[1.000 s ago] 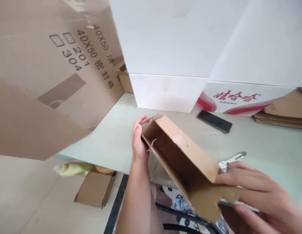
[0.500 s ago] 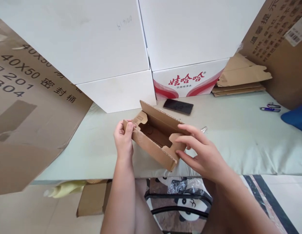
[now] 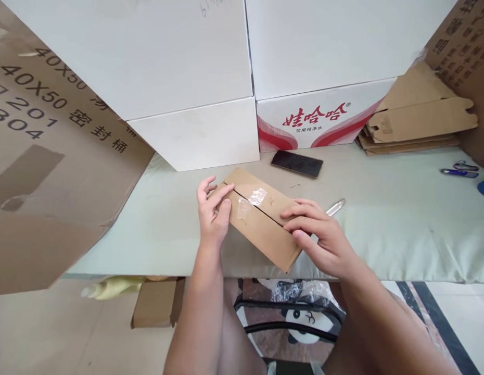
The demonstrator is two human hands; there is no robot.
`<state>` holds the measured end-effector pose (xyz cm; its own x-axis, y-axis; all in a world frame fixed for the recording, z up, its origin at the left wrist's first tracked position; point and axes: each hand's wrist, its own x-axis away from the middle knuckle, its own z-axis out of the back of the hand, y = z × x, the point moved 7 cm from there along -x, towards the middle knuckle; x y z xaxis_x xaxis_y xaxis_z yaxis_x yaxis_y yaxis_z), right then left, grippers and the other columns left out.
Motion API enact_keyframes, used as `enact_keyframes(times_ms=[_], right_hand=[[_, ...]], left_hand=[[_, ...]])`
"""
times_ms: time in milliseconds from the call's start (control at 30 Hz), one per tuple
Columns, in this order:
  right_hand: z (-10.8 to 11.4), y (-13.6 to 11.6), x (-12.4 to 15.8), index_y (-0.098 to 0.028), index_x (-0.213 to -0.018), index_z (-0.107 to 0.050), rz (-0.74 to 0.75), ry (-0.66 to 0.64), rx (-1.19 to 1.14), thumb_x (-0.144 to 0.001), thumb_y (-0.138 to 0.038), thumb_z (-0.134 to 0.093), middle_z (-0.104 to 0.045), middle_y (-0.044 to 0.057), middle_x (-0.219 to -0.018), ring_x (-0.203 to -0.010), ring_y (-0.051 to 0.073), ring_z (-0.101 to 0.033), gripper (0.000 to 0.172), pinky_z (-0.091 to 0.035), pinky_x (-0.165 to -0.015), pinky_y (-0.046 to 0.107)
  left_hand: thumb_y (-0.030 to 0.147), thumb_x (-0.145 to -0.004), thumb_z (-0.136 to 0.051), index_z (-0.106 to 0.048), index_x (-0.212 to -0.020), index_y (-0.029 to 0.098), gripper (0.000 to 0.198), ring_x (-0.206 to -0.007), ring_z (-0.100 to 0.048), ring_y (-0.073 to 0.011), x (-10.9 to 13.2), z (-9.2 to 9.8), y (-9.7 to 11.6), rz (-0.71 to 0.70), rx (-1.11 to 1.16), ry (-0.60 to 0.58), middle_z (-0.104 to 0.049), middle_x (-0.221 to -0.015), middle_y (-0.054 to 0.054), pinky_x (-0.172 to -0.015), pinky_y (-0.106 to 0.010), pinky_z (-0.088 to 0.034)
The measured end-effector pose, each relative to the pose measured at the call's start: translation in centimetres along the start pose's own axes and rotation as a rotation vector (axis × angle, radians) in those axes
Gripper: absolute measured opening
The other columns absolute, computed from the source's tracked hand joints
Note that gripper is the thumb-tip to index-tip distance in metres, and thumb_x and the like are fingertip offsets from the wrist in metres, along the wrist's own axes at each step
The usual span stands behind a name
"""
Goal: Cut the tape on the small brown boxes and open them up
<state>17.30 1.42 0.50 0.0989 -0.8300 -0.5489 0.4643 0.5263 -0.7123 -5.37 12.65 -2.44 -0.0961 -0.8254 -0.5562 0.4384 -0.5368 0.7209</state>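
A small brown cardboard box [image 3: 261, 219] lies at a slant near the front edge of the cloth-covered table [image 3: 160, 229]. Its two long top flaps are folded down and meet at a narrow dark seam. Pieces of clear tape [image 3: 258, 197] stick to the flaps near the middle. My left hand [image 3: 214, 211] grips the box's left end, index finger and thumb over the top. At the right end, my right hand [image 3: 318, 234] holds the box, with fingers on the flaps beside the seam. The inside of the box is hidden.
Behind the box lies a black phone [image 3: 296, 164]. A slim silvery tool [image 3: 335, 207] is just past my right hand. White cartons [image 3: 195, 135] line the back, flattened cardboard [image 3: 421, 120] is stacked at right, and a large carton [image 3: 70, 172] stands at left.
The box was standing with its top flaps raised and its inside showing. Now the flaps are folded down and the taped seam shows. Both hands have shifted onto the top; the view has turned slightly.
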Motion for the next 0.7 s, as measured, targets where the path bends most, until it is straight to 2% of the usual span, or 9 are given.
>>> enact_keyframes(times_ms=[133,200,300,367,433,500,567,633,700], right_hand=[[-0.3,-0.3,0.3,-0.026,-0.094,-0.068,0.027,0.032,0.008,-0.096,-0.021,-0.058,-0.073,0.005,-0.105,-0.106,0.023,-0.068,0.01,-0.049,-0.11,0.047],[-0.2,0.2,0.7,-0.026,-0.099,-0.063,-0.006,0.048,-0.022,-0.095,-0.022,-0.06,-0.071,0.005,-0.105,-0.108,0.023,-0.067,0.007,-0.049,-0.109,0.046],[0.0,1.7,1.6,-0.027,-0.112,-0.058,-0.109,0.111,-0.078,-0.094,-0.031,-0.064,-0.067,0.008,-0.119,-0.119,0.026,-0.063,0.019,-0.051,-0.104,0.044],[0.3,3.5,2.5,-0.027,-0.12,-0.057,-0.208,0.176,-0.152,-0.097,-0.043,-0.059,-0.064,0.011,-0.128,-0.122,0.028,-0.062,0.027,-0.052,-0.1,0.044],[0.1,5.8,3.4,-0.027,-0.125,-0.057,-0.356,0.204,-0.259,-0.1,-0.054,-0.049,-0.065,0.011,-0.128,-0.12,0.029,-0.063,0.038,-0.053,-0.097,0.044],[-0.7,7.8,4.2,-0.027,-0.127,-0.057,-0.488,0.155,-0.341,-0.101,-0.063,-0.041,-0.067,0.01,-0.129,-0.119,0.029,-0.064,0.047,-0.052,-0.099,0.045],[-1.5,9.0,4.7,-0.028,-0.13,-0.057,-0.546,0.062,-0.373,-0.1,-0.068,-0.039,-0.066,0.01,-0.135,-0.126,0.03,-0.061,0.054,-0.048,-0.107,0.048],[-2.2,9.4,4.9,-0.028,-0.133,-0.057,-0.579,-0.01,-0.399,-0.099,-0.07,-0.04,-0.063,0.01,-0.143,-0.133,0.031,-0.058,0.056,-0.045,-0.112,0.05],[-2.5,9.2,4.8,-0.029,-0.14,-0.052,-0.585,-0.023,-0.466,-0.098,-0.071,-0.041,-0.063,0.01,-0.144,-0.134,0.031,-0.058,0.06,-0.046,-0.112,0.051]], left_hand=[[0.034,-0.094,-0.059,-0.08,-0.114,0.026,0.03,-0.13,-0.055,-0.0281,0.1,0.2,-0.3,0.038,0.013,-0.005,-0.049,-0.146,-0.01,-0.115,-0.049,-0.046],[0.03,-0.093,-0.058,-0.081,-0.114,0.026,0.031,-0.131,-0.055,-0.0282,0.2,0.1,-0.2,0.054,0.016,-0.009,-0.05,-0.145,-0.01,-0.115,-0.049,-0.046],[0.026,-0.09,-0.057,-0.082,-0.111,0.026,0.033,-0.128,-0.057,-0.0274,0.3,0.1,-0.1,0.093,0.009,0.009,-0.051,-0.144,-0.01,-0.113,-0.049,-0.048],[0.025,-0.088,-0.057,-0.083,-0.107,0.026,0.032,-0.124,-0.058,-0.0263,0.2,0.3,-0.1,0.13,0.013,0.04,-0.053,-0.142,-0.009,-0.111,-0.047,-0.05],[0.025,-0.086,-0.058,-0.084,-0.103,0.026,0.031,-0.12,-0.06,-0.0253,0.1,0.6,-0.3,0.184,0.026,0.074,-0.055,-0.14,-0.008,-0.109,-0.045,-0.051],[0.025,-0.083,-0.058,-0.084,-0.099,0.026,0.031,-0.121,-0.06,-0.0252,-0.1,1.1,-0.8,0.263,0.054,0.113,-0.057,-0.139,-0.008,-0.109,-0.043,-0.05],[0.025,-0.08,-0.058,-0.085,-0.097,0.026,0.031,-0.125,-0.059,-0.0261,-0.3,1.8,-1.6,0.36,0.105,0.17,-0.059,-0.138,-0.008,-0.11,-0.042,-0.049],[0.025,-0.078,-0.057,-0.084,-0.096,0.024,0.033,-0.131,-0.057,-0.0264,-0.4,2.6,-2.6,0.445,0.165,0.245,-0.061,-0.135,-0.008,-0.112,-0.04,-0.047],[0.027,-0.079,-0.055,-0.083,-0.098,0.022,0.034,-0.131,-0.057,-0.0261,-0.4,3.1,-3.3,0.495,0.222,0.316,-0.064,-0.132,-0.008,-0.114,-0.039,-0.045]])
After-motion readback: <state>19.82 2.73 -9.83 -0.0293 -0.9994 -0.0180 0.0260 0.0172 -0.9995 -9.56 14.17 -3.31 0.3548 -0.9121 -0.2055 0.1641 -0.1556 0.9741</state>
